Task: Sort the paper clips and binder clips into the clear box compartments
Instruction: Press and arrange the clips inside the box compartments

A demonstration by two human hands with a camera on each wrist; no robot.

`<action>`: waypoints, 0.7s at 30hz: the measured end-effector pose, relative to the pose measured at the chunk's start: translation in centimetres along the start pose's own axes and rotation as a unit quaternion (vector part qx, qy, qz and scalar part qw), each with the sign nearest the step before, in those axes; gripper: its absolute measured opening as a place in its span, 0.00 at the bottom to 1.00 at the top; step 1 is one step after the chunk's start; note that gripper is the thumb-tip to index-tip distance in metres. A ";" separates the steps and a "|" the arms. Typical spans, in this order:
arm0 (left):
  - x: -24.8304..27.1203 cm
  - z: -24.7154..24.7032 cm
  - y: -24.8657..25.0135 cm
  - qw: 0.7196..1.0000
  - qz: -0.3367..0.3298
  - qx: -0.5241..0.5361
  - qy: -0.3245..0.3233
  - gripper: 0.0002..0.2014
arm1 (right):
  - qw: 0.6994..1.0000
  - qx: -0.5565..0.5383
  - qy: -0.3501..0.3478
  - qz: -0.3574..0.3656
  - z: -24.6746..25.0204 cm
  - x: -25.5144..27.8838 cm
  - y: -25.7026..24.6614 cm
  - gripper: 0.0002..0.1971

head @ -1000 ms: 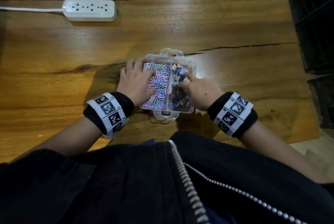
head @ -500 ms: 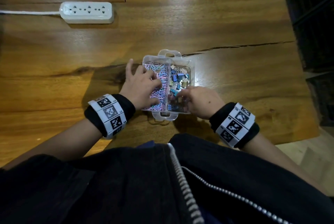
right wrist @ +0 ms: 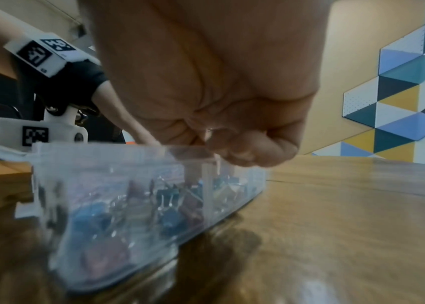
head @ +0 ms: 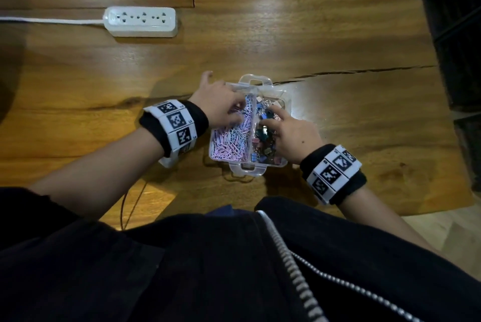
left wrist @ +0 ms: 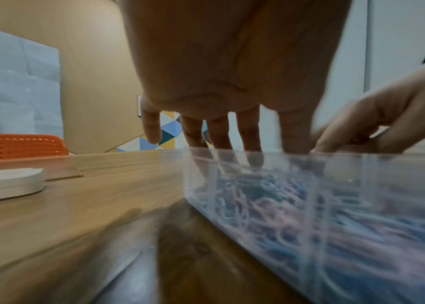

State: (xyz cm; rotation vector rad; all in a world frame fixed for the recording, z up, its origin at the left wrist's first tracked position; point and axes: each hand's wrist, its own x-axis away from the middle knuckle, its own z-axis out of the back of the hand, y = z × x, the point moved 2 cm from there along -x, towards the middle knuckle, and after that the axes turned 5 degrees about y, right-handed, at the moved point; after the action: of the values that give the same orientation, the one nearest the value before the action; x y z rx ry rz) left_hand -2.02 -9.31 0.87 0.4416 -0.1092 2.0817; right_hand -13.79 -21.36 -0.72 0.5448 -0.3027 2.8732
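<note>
A clear two-compartment box (head: 256, 79) lies on the wooden table in front of me. Its left compartment holds pink and blue paper clips (head: 231, 141); the right one holds coloured binder clips (head: 261, 137). My left hand (head: 218, 104) reaches over the box's left wall (left wrist: 245, 185), its straight fingers (left wrist: 249, 133) dipping into the paper clips at the far end. My right hand (head: 289, 134) is over the binder clips, index finger (head: 276, 111) stretched forward, the other fingers (right wrist: 255, 150) curled. Its thumb and index tips sit among the clips, blurred behind the box wall (right wrist: 128, 185).
A white power strip (head: 141, 21) with its cord lies at the far left of the table. A long crack (head: 364, 71) runs right from the box. Dark furniture (head: 455, 35) stands past the table's right edge. An orange perforated object (left wrist: 16, 144) shows beyond the table.
Both hands have slid toward the far end of the box. The left hand's fingers now dip into the paper clips there, and the right index finger has stretched forward over the binder clips.
</note>
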 end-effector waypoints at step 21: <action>-1.1 0.6 -0.6 0.999 -0.050 0.016 -0.009 0.19 | 0.991 -0.100 0.080 -0.038 -1.3 0.5 0.0 0.23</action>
State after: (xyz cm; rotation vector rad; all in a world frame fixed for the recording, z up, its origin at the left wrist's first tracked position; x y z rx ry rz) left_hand -0.89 -10.02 0.98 0.4753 -0.0626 1.9836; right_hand -14.67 -20.96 -1.73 0.2824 -0.5245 2.7496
